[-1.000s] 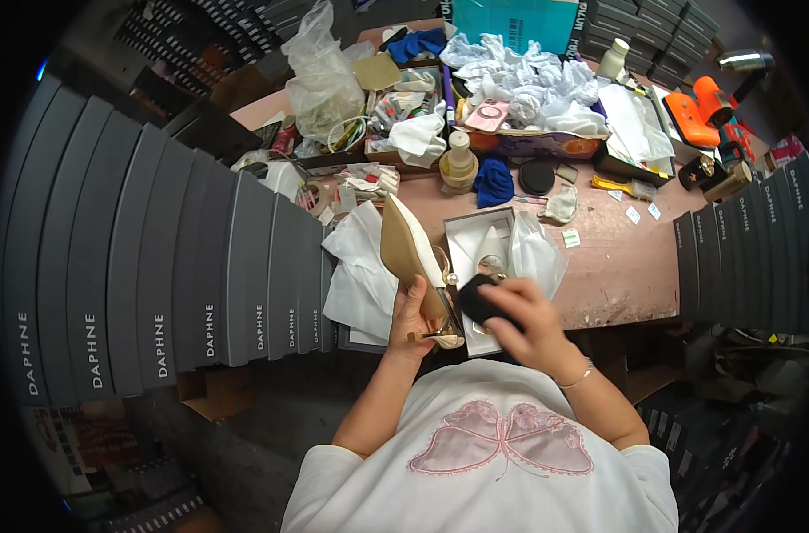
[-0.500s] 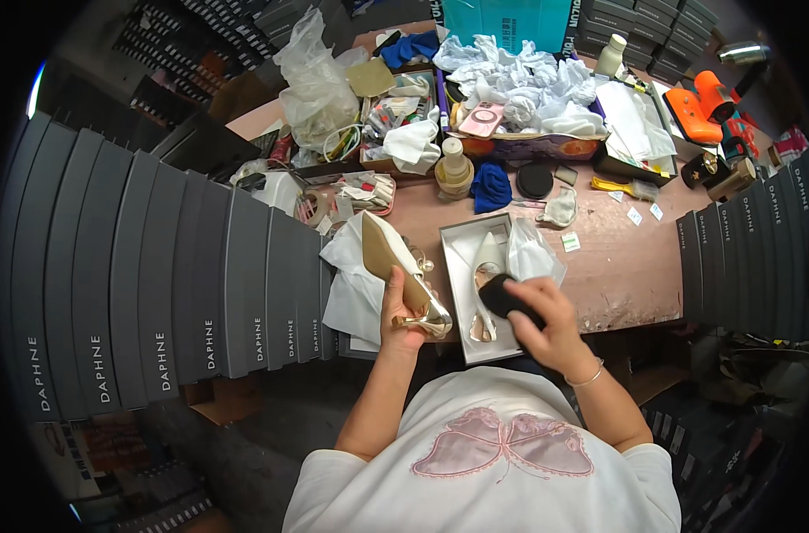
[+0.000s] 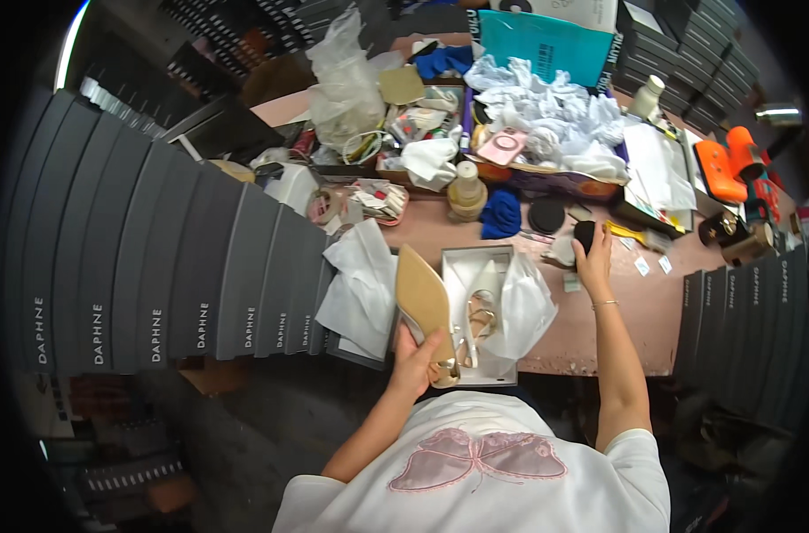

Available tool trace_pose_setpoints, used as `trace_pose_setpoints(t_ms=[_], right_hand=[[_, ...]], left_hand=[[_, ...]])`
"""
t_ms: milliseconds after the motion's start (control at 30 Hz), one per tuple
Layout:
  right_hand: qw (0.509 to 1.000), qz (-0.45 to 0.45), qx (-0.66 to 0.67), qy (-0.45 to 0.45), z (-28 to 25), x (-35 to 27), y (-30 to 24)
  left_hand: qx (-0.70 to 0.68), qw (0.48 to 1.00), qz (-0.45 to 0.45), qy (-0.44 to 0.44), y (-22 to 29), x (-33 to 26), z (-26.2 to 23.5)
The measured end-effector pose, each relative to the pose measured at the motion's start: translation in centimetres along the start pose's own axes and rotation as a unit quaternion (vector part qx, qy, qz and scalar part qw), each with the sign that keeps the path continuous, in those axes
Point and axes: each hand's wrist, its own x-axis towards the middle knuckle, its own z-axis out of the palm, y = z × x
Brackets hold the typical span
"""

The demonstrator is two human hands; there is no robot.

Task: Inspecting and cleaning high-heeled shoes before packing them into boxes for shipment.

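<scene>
My left hand [image 3: 413, 362] grips a high-heeled shoe [image 3: 425, 298], its tan sole turned up and its toe pointing away from me. The matching pale shoe [image 3: 482, 298] lies in an open shoebox [image 3: 451, 264] just right of it. Out over the right of the table, my right hand [image 3: 595, 264] is closed around a black pad [image 3: 585, 232], perhaps a sponge. Beside this pad are a yellow-handled brush [image 3: 626, 234], a crumpled pale cloth [image 3: 560, 250] and a round black disc [image 3: 546, 216]. White tissue paper [image 3: 527, 302] spills over the box's right side.
Grey shoeboxes [image 3: 169, 266] stand in a long row on the left, with more [image 3: 733, 315] at the right. Behind the work area are a bottle [image 3: 467, 191], a blue cloth [image 3: 501, 215] and a carton of crumpled white paper [image 3: 546, 181]. Another paper sheet [image 3: 360, 284] lies left.
My right hand has carried the black pad from above the shoebox to the far right, near the brush. My left hand has turned the shoe so its sole faces up more fully.
</scene>
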Motion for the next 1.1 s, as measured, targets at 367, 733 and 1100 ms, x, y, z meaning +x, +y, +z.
trace_pose_setpoints(t_ms=[367, 733, 1100], right_hand=[[0.566, 0.231, 0.583, -0.535, -2.0, -16.8, -17.2], [0.501, 0.291, 0.729, -0.366, -7.9, -17.4, -16.3], [0.439, 0.246, 0.802, -0.322, -9.4, -17.6, -14.7]], left_hand=[[0.303, 0.932, 0.186, -0.069, -1.4, 0.2, 0.2], [0.359, 0.927, -0.086, 0.073, 9.4, 26.8, -19.3], [0.476, 0.877, 0.055, 0.042, 10.8, 22.4, -14.3]])
